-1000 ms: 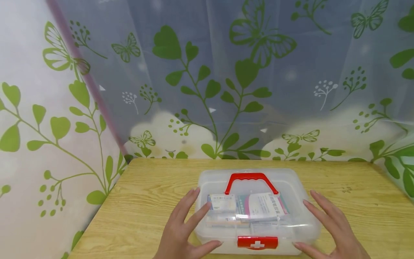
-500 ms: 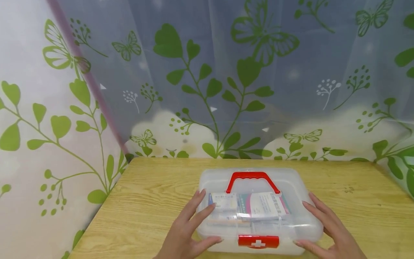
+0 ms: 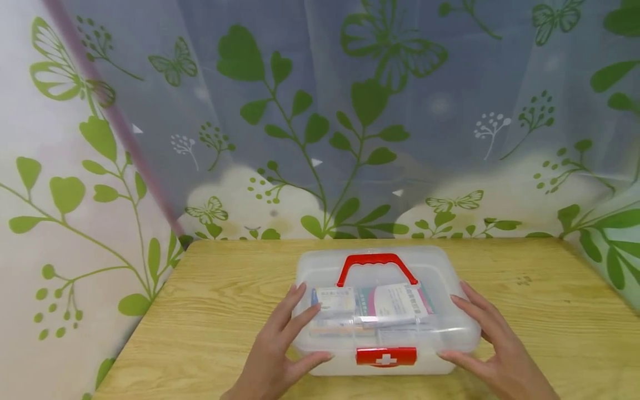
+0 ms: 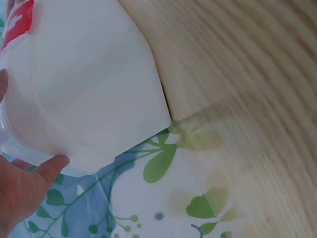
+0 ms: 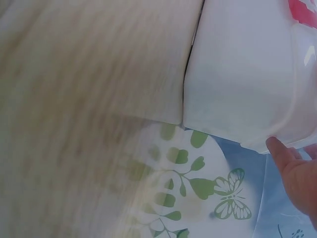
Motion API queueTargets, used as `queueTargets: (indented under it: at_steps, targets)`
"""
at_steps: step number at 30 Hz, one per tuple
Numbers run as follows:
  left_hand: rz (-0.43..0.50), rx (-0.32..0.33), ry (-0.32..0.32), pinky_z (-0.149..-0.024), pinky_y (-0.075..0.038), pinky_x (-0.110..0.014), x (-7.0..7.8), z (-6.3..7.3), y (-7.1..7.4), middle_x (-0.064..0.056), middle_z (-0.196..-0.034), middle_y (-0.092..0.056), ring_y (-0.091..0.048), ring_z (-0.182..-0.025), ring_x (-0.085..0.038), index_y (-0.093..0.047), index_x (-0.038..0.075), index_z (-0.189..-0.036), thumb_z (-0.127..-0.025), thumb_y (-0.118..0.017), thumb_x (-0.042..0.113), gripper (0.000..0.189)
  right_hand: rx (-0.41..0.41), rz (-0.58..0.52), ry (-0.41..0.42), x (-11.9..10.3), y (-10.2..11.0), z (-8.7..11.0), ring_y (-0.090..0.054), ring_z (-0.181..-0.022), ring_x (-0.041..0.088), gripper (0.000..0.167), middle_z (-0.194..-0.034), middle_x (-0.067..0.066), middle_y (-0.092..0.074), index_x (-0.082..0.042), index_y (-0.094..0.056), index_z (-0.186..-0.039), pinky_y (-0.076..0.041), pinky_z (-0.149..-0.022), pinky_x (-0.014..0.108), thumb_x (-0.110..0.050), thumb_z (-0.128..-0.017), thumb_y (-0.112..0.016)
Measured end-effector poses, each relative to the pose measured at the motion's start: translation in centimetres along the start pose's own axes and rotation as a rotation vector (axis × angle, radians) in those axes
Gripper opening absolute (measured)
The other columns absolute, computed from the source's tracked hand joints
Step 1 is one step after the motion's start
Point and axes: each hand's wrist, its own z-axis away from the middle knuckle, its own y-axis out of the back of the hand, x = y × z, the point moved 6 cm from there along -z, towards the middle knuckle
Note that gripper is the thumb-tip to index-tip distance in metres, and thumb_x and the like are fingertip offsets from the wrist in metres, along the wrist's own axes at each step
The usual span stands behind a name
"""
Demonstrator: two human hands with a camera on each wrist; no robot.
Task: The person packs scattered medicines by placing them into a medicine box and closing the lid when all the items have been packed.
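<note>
A clear plastic first-aid box [image 3: 380,311] with a red handle [image 3: 377,259] and a red latch [image 3: 386,356] bearing a white cross sits closed on the wooden table. Through its lid, small medicine boxes [image 3: 395,303] show. At its left end my left hand [image 3: 280,339] holds it, thumb at the front and fingers along the side. My right hand [image 3: 492,336] holds the right end the same way. In the left wrist view, a fingertip [image 4: 62,161] lies against the white box wall [image 4: 94,74]. The right wrist view shows a fingertip [image 5: 274,143] at the lid's edge.
The wood-grain table [image 3: 225,294] extends on both sides of the box. Behind it hangs a blue-grey curtain [image 3: 280,128] printed with leaves and butterflies. A pale curtain [image 3: 100,183] borders the table on the left.
Both hands have closed in from the sides onto the box's ends. The head view has shifted slightly, and the box appears higher and farther left in it.
</note>
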Motion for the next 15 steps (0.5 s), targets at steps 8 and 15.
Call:
queueTargets:
  at_steps: [8,15]
  targets:
    - [0.002,0.001,0.009,-0.107,-0.03,-0.025,-0.16,-0.04,0.1,-0.018,-0.143,-0.042,-0.041,-0.129,-0.037,-0.058,0.011,-0.131,-0.079,-0.074,0.046,0.065,-0.005,0.007,-0.02,-0.11,0.09,-0.2,-0.027,-0.125,-0.009,0.087,-0.152,0.001,-0.027,-0.016,-0.046,-0.141,-0.04,-0.08,0.004,-0.011,-0.065,-0.088]
    - [0.011,0.0,0.018,-0.104,-0.033,-0.024,-0.32,0.04,0.07,-0.017,-0.142,-0.043,-0.043,-0.128,-0.037,-0.059,0.011,-0.13,-0.078,-0.076,0.045,0.065,0.004,-0.009,0.009,-0.18,0.1,-0.05,-0.028,-0.127,-0.008,0.087,-0.152,0.003,-0.028,-0.012,-0.046,-0.14,-0.039,-0.083,0.003,-0.009,-0.064,-0.088]
